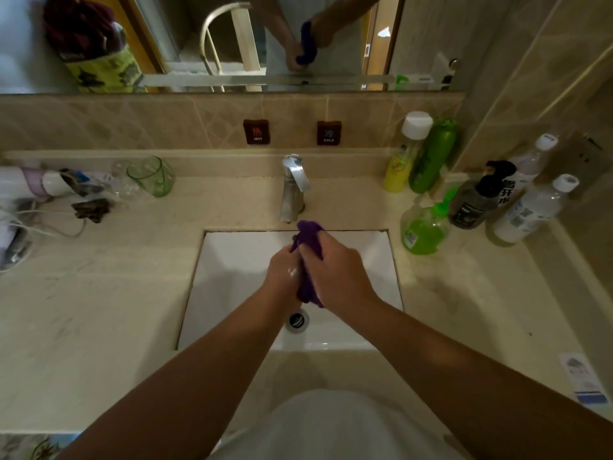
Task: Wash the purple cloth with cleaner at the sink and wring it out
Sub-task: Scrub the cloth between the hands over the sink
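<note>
A: Head view first. Where's the cloth (306,260)?

B: Over the sink (232,260), near the middle, bunched into a rope between both hands. One end sticks up just below the tap (293,184), the other hangs above the drain (297,321).

A: And the grip on each side?

B: The left hand (285,273) is curled round the lower part, its skin shining wet. The right hand (331,263) is wrapped round the upper part, fingers closed on the fabric. Both hold it tight, touching each other.

A: So how far along is it?

B: I'd judge late: this looks like wringing. No water shows at the tap, and I can't see suds, so soaping and rinsing seem done, though that can't be proved from here.

A: The cleaner?

B: A green pump bottle (424,230) stands on the bench (99,310) right of the sink, among other bottles, untouched now.

A: What's left?

B: Finish the twist, perhaps repeat, then set the cloth down.
</note>
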